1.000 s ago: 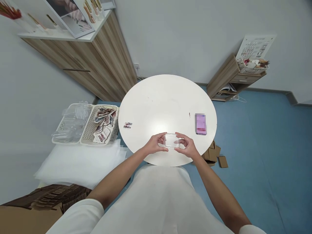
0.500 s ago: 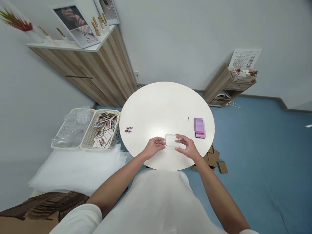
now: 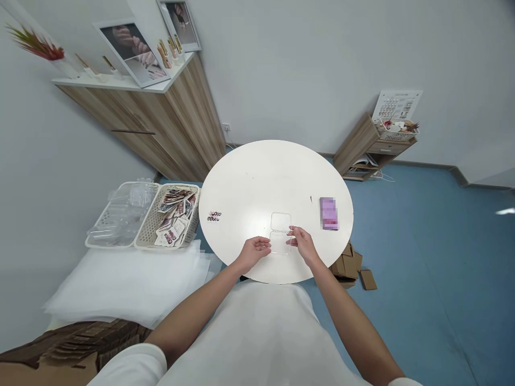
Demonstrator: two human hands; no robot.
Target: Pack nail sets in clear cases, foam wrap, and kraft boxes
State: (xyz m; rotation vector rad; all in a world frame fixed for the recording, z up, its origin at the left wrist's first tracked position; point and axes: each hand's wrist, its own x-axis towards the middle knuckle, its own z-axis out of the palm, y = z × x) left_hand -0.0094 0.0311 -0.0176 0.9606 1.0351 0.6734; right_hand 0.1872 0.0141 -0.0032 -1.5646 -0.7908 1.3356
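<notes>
Read as a clock face with twelve at the far edge, the round white table (image 3: 277,171) takes up the middle. Past its nine o'clock edge sits a white basket (image 3: 149,228) heaped with printed cards. Just inside six o'clock is the clear plastic case (image 3: 280,231), opened out at its hinge, one half beyond the other; whether it rests flat or is held slightly up, I cannot tell. The left hand (image 3: 253,252), loosely curled, has its fingertips at the case's eight o'clock edge, its grip unclear. The right hand (image 3: 303,246) appears to grip the three o'clock edge, fingers curled around it.

The step in hand looks like opening out the case. Any next move with it calls for a light hold on those thin edges and a steady hinge.

A purple-faced block (image 3: 329,213), its surface blurred, lies at three o'clock, a cluster of small dark ovals (image 3: 214,216) at nine, and a dark scrap (image 3: 311,199) between two and three.
</notes>
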